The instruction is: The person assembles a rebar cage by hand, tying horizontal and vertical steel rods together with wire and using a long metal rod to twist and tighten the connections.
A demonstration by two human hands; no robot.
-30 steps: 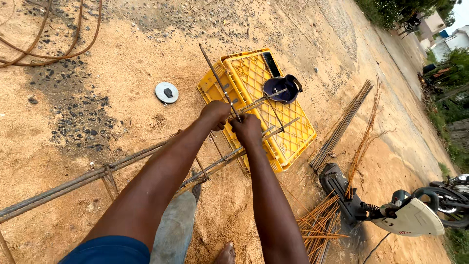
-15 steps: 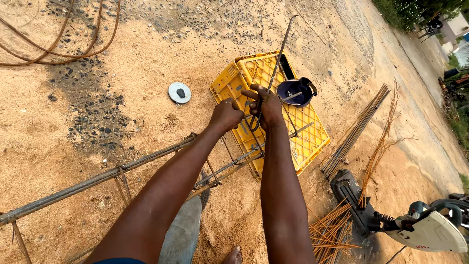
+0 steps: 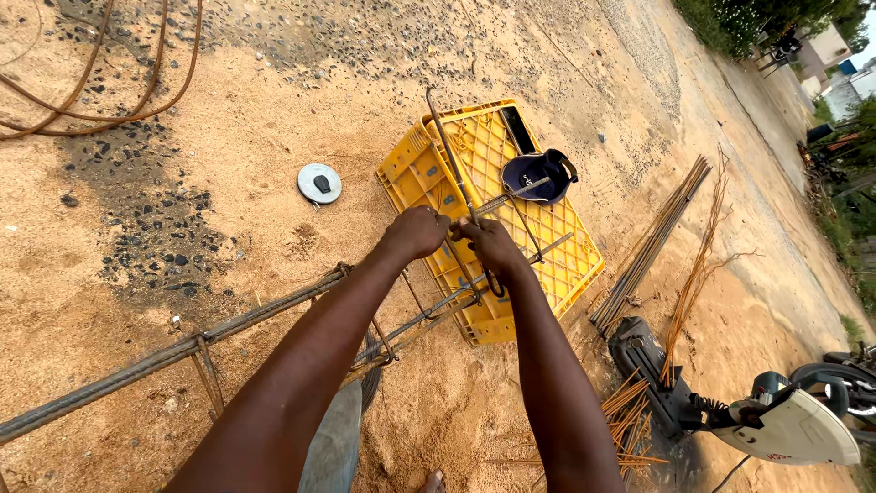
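My left hand and my right hand meet over a long rebar cage that runs from lower left toward a yellow plastic crate. Both fists grip a thin bent steel stirrup that stands up from the cage, its hooked top above the crate's near corner. The right hand also seems to clasp a dark hooked tool below the fist; I cannot make it out clearly. A dark blue cap and a flat black object lie on the crate.
Sandy ground with gravel patches. A white round tape-measure case lies left of the crate. Bundled straight rods and rusty wire lie at right, a cut-off saw at lower right. Curved rusty bars sit upper left.
The stirrup has swung from leaning left, to leaning right, to near upright over the crate. Both hands stayed on it at the cage; the view shifted slightly.
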